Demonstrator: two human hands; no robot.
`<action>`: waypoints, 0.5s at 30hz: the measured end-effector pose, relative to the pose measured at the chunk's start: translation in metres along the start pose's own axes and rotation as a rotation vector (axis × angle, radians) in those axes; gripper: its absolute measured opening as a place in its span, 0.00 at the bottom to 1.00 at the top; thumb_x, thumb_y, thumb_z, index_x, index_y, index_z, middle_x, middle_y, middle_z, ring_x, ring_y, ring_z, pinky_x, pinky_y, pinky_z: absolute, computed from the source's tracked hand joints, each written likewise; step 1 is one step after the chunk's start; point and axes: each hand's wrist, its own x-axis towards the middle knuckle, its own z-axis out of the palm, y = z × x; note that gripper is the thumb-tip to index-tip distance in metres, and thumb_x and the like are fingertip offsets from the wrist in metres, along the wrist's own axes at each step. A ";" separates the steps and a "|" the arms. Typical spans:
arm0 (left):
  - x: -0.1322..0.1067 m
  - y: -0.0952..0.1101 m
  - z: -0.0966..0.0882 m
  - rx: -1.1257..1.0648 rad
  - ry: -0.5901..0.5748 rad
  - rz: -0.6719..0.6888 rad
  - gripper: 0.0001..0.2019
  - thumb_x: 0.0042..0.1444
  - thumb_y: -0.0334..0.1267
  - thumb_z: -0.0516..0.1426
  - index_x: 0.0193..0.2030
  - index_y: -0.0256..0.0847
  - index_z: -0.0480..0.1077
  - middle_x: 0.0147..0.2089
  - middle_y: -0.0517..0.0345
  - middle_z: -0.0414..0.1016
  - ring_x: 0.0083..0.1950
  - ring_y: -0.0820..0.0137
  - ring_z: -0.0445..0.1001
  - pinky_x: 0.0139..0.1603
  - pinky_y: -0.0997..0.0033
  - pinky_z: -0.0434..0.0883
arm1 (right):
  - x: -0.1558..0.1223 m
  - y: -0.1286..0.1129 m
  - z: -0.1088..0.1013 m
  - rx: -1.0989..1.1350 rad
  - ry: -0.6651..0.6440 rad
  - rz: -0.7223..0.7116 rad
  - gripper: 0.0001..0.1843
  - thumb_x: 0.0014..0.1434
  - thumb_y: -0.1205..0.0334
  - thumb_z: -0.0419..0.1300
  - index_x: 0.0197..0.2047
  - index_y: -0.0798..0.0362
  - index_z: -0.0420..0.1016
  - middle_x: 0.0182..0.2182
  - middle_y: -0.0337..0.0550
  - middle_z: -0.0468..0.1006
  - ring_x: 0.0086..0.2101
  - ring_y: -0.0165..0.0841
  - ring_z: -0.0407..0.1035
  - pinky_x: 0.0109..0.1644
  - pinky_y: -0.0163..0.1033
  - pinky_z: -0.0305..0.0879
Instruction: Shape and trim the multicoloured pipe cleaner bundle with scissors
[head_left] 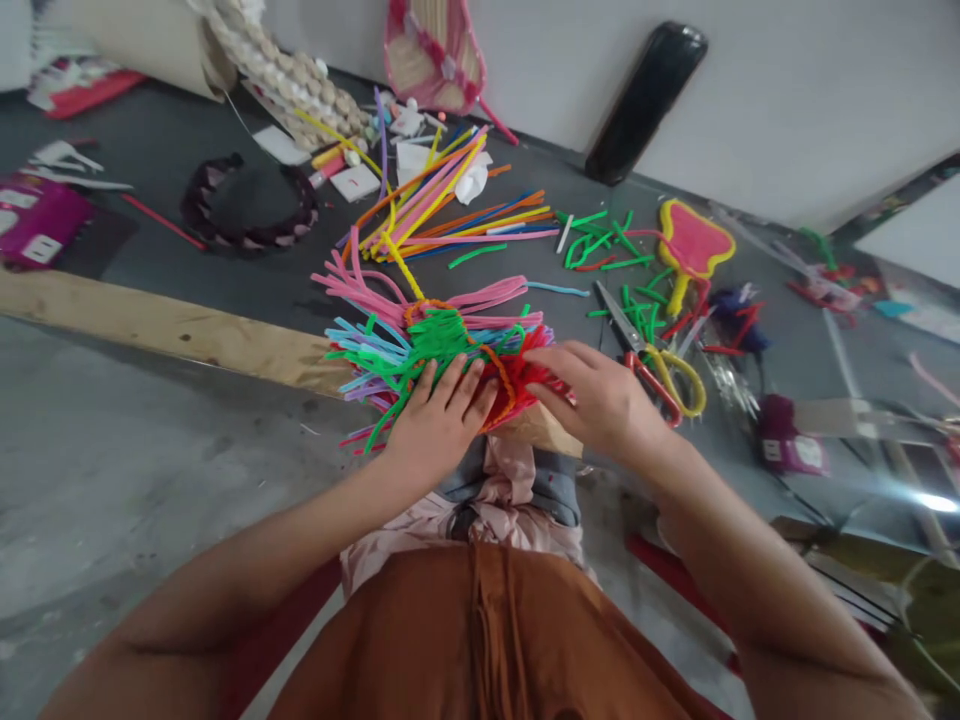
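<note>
A woven piece of pipe cleaners [439, 335] lies at the table's front edge, green in its middle, red on its right, with pink, light blue and purple ends fanning out. A twisted orange pipe cleaner [501, 372] curves across it, and a twisted yellow one [405, 270] rises from its top. My left hand [439, 415] lies flat on the green and red part, fingers spread. At the right end, my right hand [600, 395] has thumb and index finger around the red pipe cleaners [534, 360]; its other fingers are partly hidden.
Scissors [652, 365] lie right of my right hand, among cut green pieces [607, 240]. Behind are loose coloured pipe cleaners [450, 200], a dark headband [247, 236], a pink-and-yellow shape [694, 240] and a black phone-like object [645, 100] against the wall. A purple pack [41, 220] sits far left.
</note>
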 end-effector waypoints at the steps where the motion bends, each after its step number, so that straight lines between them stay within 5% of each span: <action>1: 0.001 -0.002 -0.005 -0.011 -0.010 0.006 0.25 0.65 0.27 0.50 0.68 0.35 0.64 0.72 0.36 0.58 0.73 0.45 0.56 0.69 0.37 0.59 | -0.003 0.000 -0.005 0.010 0.084 0.028 0.12 0.65 0.64 0.58 0.52 0.52 0.74 0.45 0.51 0.80 0.45 0.38 0.75 0.47 0.43 0.74; 4: 0.007 -0.016 -0.038 -0.116 -0.041 -0.013 0.24 0.63 0.25 0.50 0.66 0.32 0.66 0.70 0.35 0.63 0.71 0.48 0.61 0.68 0.43 0.63 | -0.015 0.006 -0.022 0.101 0.330 0.205 0.17 0.63 0.59 0.61 0.55 0.49 0.72 0.49 0.51 0.76 0.46 0.39 0.74 0.45 0.44 0.75; 9: 0.023 -0.064 -0.141 -0.601 0.115 -0.198 0.20 0.65 0.41 0.54 0.61 0.38 0.71 0.53 0.48 0.81 0.54 0.58 0.78 0.55 0.63 0.73 | -0.023 0.033 -0.031 0.586 0.626 0.559 0.21 0.61 0.46 0.61 0.54 0.46 0.70 0.47 0.47 0.77 0.50 0.41 0.73 0.50 0.49 0.73; 12: 0.032 -0.086 -0.188 -1.016 0.243 -0.324 0.22 0.63 0.48 0.56 0.57 0.35 0.73 0.44 0.53 0.82 0.46 0.63 0.79 0.47 0.70 0.74 | -0.017 0.045 -0.026 0.936 0.580 0.614 0.25 0.57 0.38 0.63 0.51 0.45 0.72 0.49 0.47 0.78 0.53 0.41 0.72 0.56 0.51 0.70; 15: 0.043 -0.095 -0.188 -1.440 0.220 -0.396 0.22 0.58 0.48 0.62 0.53 0.34 0.75 0.36 0.55 0.82 0.36 0.67 0.79 0.40 0.72 0.74 | -0.007 0.045 -0.022 1.181 0.348 0.510 0.31 0.55 0.35 0.64 0.53 0.46 0.73 0.55 0.51 0.77 0.56 0.41 0.71 0.61 0.51 0.65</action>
